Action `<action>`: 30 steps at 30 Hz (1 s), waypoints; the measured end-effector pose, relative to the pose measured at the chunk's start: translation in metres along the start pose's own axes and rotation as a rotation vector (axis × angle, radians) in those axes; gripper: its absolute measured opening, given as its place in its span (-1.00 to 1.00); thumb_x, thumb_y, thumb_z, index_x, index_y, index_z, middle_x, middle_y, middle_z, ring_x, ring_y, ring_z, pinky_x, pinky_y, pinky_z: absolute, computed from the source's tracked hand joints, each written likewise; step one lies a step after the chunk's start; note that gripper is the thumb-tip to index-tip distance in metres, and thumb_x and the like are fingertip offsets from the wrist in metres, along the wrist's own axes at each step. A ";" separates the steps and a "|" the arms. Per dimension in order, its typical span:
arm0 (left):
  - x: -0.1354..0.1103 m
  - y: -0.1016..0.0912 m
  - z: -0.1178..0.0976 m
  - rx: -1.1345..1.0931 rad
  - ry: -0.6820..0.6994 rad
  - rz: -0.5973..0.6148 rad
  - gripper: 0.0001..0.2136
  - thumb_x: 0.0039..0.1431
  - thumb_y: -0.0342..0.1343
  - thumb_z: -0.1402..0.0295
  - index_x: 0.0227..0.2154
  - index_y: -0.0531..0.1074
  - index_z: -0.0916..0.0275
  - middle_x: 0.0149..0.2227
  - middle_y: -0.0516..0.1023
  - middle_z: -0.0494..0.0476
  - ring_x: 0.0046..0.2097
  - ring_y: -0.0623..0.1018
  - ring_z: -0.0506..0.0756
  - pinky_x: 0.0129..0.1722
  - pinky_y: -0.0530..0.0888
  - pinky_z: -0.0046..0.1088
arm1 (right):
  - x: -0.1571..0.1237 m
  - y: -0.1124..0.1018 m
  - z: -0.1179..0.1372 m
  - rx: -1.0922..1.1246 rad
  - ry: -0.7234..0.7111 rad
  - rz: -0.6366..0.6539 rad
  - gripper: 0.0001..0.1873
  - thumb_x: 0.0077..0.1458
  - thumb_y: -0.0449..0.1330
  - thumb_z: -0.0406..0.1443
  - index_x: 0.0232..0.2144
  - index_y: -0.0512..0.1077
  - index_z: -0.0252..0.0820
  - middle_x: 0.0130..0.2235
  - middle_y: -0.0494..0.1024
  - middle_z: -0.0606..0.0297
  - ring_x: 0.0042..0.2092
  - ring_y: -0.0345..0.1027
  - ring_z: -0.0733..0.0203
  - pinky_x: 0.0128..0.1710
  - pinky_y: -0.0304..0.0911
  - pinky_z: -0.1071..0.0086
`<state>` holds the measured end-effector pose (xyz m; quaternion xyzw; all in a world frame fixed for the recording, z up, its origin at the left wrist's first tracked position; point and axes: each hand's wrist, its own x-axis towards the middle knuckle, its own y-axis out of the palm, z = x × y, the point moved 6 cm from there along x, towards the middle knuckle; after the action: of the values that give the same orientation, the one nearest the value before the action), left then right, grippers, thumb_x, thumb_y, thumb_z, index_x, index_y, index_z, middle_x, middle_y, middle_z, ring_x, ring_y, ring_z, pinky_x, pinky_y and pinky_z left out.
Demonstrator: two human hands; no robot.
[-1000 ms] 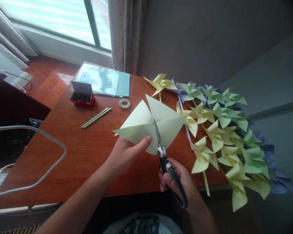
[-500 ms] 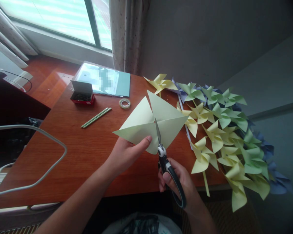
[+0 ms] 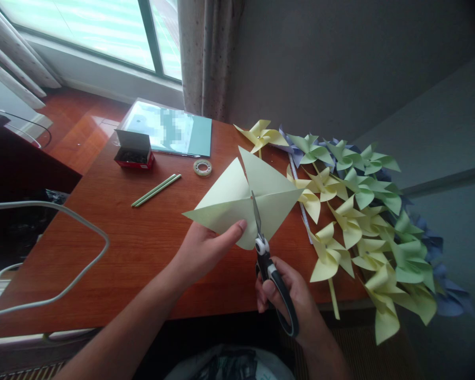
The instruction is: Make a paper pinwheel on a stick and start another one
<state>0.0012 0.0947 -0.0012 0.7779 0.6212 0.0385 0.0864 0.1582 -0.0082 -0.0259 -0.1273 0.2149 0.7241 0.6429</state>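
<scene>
My left hand pinches the near edge of a pale green paper square, cut along its diagonals and held above the wooden table. My right hand grips black-handled scissors. Their blades point up into the paper and reach close to its centre. A pile of finished yellow, green and blue paper pinwheels lies on the table's right side, spilling over its edge.
At the back of the table lie a teal folder, an open red box of pins, a roll of tape and two green sticks. A white cable loops across the left. Window and curtain stand behind.
The scissors and the paper barely shifted; the blades stay in the cut near the paper's centre. The view drifted slightly.
</scene>
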 end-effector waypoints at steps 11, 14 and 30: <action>0.000 -0.002 0.003 0.013 -0.005 -0.017 -0.63 0.22 0.26 0.22 0.05 0.54 0.23 -0.10 0.70 0.14 0.01 0.61 0.18 0.04 0.50 -0.37 | 0.000 0.000 -0.002 0.012 0.007 0.003 -0.50 0.08 0.35 0.08 -0.30 0.33 -0.19 -0.51 0.36 0.46 -0.53 0.31 0.40 -0.49 0.16 0.49; 0.000 -0.001 0.001 0.027 -0.003 -0.018 -0.64 0.22 0.25 0.22 0.04 0.55 0.24 -0.12 0.70 0.15 0.00 0.61 0.19 0.03 0.51 -0.35 | 0.000 0.000 -0.002 0.008 0.000 0.005 -0.51 0.08 0.35 0.07 -0.31 0.32 -0.19 -0.51 0.36 0.46 -0.53 0.31 0.40 -0.50 0.15 0.49; 0.001 -0.003 0.002 0.015 -0.004 -0.025 -0.66 0.20 0.25 0.24 0.00 0.56 0.25 -0.12 0.70 0.16 -0.02 0.61 0.22 0.03 0.51 -0.29 | 0.000 0.000 0.000 0.017 -0.024 0.081 -0.46 0.07 0.35 0.11 -0.26 0.32 -0.19 -0.46 0.38 0.41 -0.48 0.34 0.34 -0.45 0.20 0.45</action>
<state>-0.0010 0.0957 -0.0035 0.7707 0.6311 0.0314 0.0823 0.1586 -0.0085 -0.0258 -0.1043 0.2185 0.7491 0.6166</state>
